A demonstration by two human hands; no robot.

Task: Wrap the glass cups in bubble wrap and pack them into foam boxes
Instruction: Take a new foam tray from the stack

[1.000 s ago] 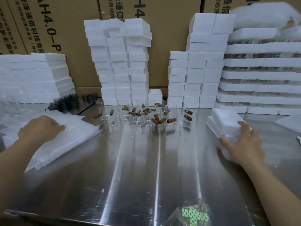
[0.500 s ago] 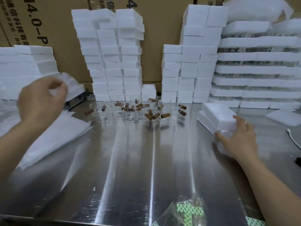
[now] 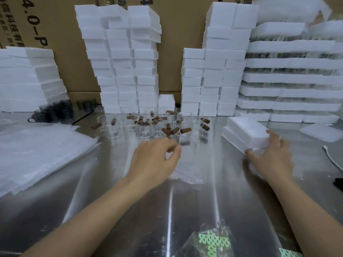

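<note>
Several clear glass cups (image 3: 182,134) stand in a cluster at the middle back of the steel table (image 3: 92,191), with brown corks (image 3: 185,130) in and among them. My left hand (image 3: 156,161) is just in front of the cups, fingers curled, pinching a sheet of bubble wrap (image 3: 187,175) that lies on the table under and to the right of it. My right hand (image 3: 272,158) grips the near corner of a white foam box (image 3: 245,130), which sits on a second foam piece at the right.
Tall stacks of white foam boxes (image 3: 120,62) line the back, in front of cardboard cartons. A pile of bubble wrap sheets (image 3: 37,151) lies at the left. A foam lid (image 3: 323,133) and a white cable (image 3: 332,160) lie at the right, and a plastic bag of green labels (image 3: 213,240) at the near edge.
My left hand lifted one sheet off the pile at the left and carried it right to the table's middle. My right hand stayed on the foam box.
</note>
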